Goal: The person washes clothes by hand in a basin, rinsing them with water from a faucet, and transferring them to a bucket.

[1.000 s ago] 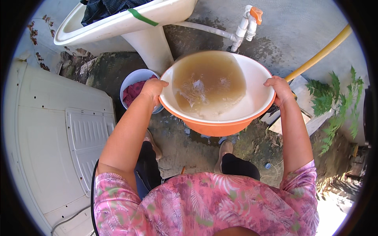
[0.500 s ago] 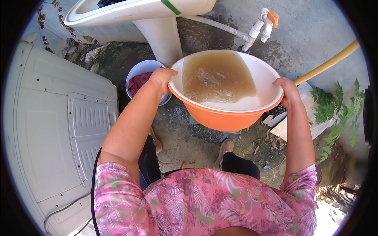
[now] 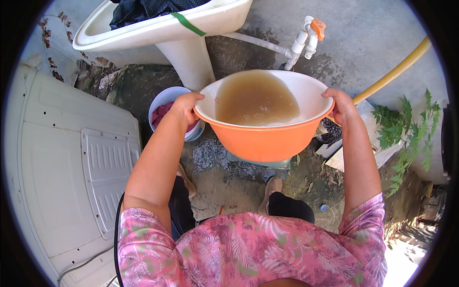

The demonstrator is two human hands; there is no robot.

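Note:
A large basin (image 3: 260, 142), orange outside and white inside, is held up between my two hands, tipped away from me. Murky brown water (image 3: 256, 98) lies in it, gathered against the far side. My left hand (image 3: 187, 106) grips the left rim, thumb over the top. On the right rim, my right hand (image 3: 340, 105) has the same kind of hold. The undersides of the fingers are partly hidden by the basin wall.
A white pedestal sink (image 3: 162, 36) holding dark cloth stands far left of the basin. Below it is a bucket (image 3: 168, 93) with maroon cloth. A white appliance (image 3: 62, 158) borders my left. Beyond the basin are a tap (image 3: 306, 40), a yellow hose (image 3: 392, 69) and a leafy plant (image 3: 406, 124).
The basin tips further away from me, showing more of its orange near side. The water has shifted toward the far rim. Both hands keep their grip; the view has shifted slightly.

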